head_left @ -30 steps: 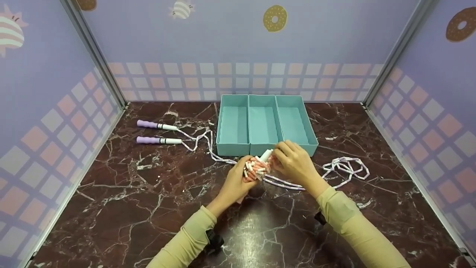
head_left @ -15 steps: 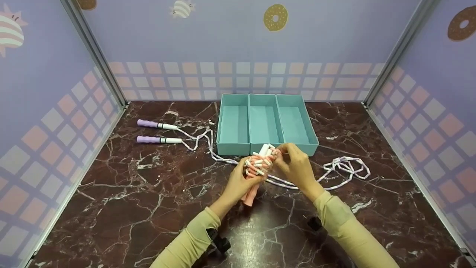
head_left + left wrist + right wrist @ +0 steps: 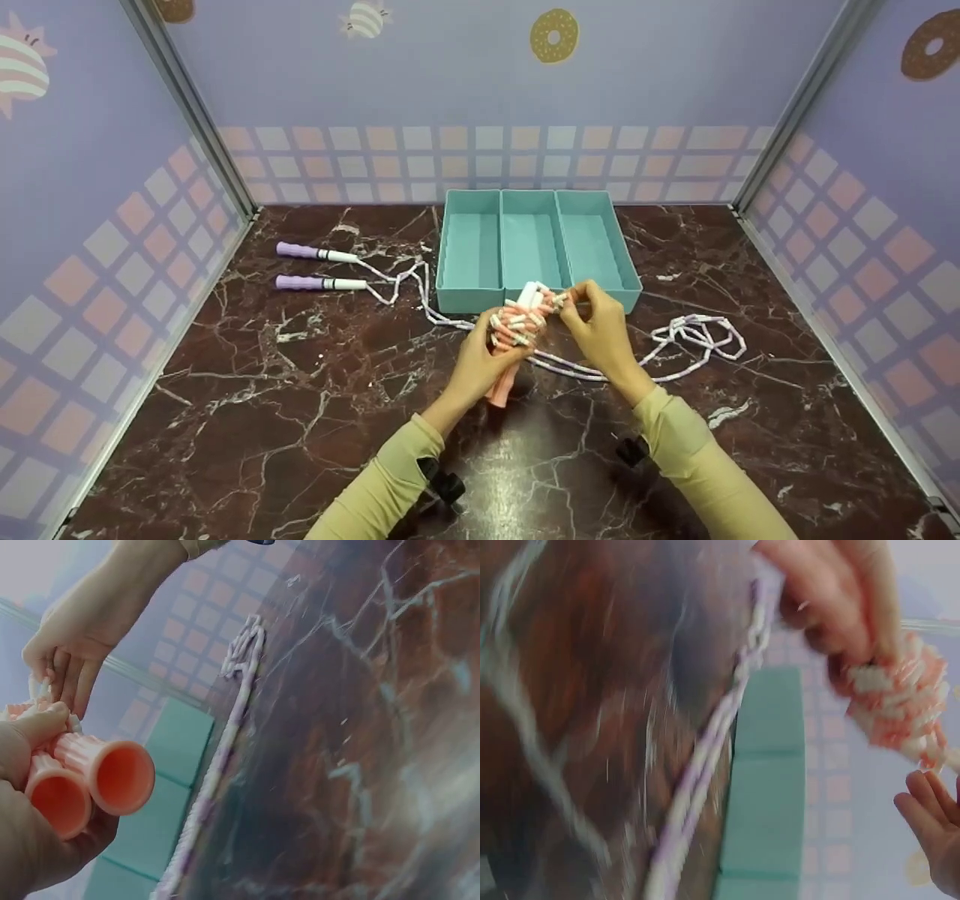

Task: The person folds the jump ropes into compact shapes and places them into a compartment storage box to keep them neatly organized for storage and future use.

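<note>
A peach-and-white beaded jump rope (image 3: pixel 517 322) is bundled in my left hand (image 3: pixel 478 356), which grips it above the table in the head view. Its two hollow peach handles (image 3: pixel 124 776) point toward the camera in the left wrist view, with white handle ends jutting out at the far side. My right hand (image 3: pixel 604 330) pinches a beaded strand at the bundle's right side. In the right wrist view, the wrapped beads (image 3: pixel 900 694) show between the left hand's blurred fingers (image 3: pixel 855 600) and my right hand (image 3: pixel 937 829).
A teal three-compartment box (image 3: pixel 471 300) stands behind the hands. A purple-and-white jump rope (image 3: pixel 570 369) lies on the dark marbled table (image 3: pixel 300 442), its purple handles (image 3: pixel 300 282) at left and its loops (image 3: pixel 697 337) at right. Patterned walls enclose three sides.
The bundle has tilted, bringing its peach handles into view below my left hand and its white ends farther forward. My right hand has drawn a strand out slightly to the right.
</note>
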Action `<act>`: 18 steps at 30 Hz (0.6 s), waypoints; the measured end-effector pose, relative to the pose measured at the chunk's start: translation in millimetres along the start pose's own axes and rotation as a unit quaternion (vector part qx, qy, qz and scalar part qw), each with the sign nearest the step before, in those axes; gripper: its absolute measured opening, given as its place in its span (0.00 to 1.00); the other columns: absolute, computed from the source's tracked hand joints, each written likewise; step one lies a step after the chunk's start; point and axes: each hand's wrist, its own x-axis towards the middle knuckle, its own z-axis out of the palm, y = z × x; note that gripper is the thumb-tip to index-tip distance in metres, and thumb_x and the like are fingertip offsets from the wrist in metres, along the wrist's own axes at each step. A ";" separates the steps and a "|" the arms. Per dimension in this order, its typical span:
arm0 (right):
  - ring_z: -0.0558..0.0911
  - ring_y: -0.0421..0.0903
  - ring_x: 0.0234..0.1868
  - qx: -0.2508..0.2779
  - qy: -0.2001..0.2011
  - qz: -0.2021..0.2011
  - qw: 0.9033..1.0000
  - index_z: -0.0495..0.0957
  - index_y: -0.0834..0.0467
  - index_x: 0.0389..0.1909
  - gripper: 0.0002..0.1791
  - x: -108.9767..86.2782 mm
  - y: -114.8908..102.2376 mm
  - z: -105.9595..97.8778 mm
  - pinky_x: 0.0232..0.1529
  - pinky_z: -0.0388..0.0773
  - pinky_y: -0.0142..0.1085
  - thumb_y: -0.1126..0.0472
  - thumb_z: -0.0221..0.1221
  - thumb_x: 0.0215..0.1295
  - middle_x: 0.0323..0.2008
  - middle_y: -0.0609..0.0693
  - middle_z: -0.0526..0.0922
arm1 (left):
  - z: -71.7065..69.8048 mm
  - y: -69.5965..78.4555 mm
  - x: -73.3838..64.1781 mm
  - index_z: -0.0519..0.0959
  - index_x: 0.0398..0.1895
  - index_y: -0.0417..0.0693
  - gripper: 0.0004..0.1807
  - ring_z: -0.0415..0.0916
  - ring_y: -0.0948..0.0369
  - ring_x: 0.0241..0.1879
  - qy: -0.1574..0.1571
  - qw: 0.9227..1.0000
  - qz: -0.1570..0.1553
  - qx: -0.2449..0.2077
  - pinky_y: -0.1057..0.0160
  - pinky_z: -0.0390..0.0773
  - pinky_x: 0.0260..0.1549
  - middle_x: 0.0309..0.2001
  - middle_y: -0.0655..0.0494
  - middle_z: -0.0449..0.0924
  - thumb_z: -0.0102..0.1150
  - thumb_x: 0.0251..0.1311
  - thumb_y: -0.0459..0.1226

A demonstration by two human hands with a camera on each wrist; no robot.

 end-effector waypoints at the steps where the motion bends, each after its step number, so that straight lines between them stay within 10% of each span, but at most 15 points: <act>1: 0.82 0.43 0.32 -0.025 -0.008 -0.020 0.999 0.75 0.64 0.31 0.01 0.6 -0.4 -0.7 0.32 0.79 0.31 0.68 0.56 0.60 0.29 0.54 0.81 | 0.0 0.0 0.7 0.68 0.64 0.42 0.37 0.78 0.56 0.47 0.007 1.000 0.005 0.010 0.62 0.80 0.46 0.55 0.42 0.79 0.73 0.51 0.39; 7: 0.81 0.47 0.30 -0.071 0.010 -0.066 0.995 0.76 0.60 0.33 0.03 -4.1 -2.6 9.5 0.30 0.78 0.42 0.68 0.56 0.59 0.29 0.53 0.82 | 6.9 -2.5 4.1 0.67 0.65 0.39 0.37 0.78 0.54 0.51 0.030 0.999 -0.015 -0.036 0.62 0.80 0.50 0.56 0.40 0.79 0.72 0.52 0.37; 18: 0.83 0.47 0.30 0.094 0.066 0.046 0.992 0.79 0.62 0.34 0.03 -13.4 -1.4 21.7 0.32 0.79 0.27 0.69 0.56 0.65 0.30 0.56 0.86 | 17.1 -6.0 14.5 0.68 0.66 0.37 0.36 0.76 0.58 0.50 0.051 0.989 -0.066 -0.124 0.67 0.78 0.50 0.56 0.41 0.78 0.71 0.53 0.36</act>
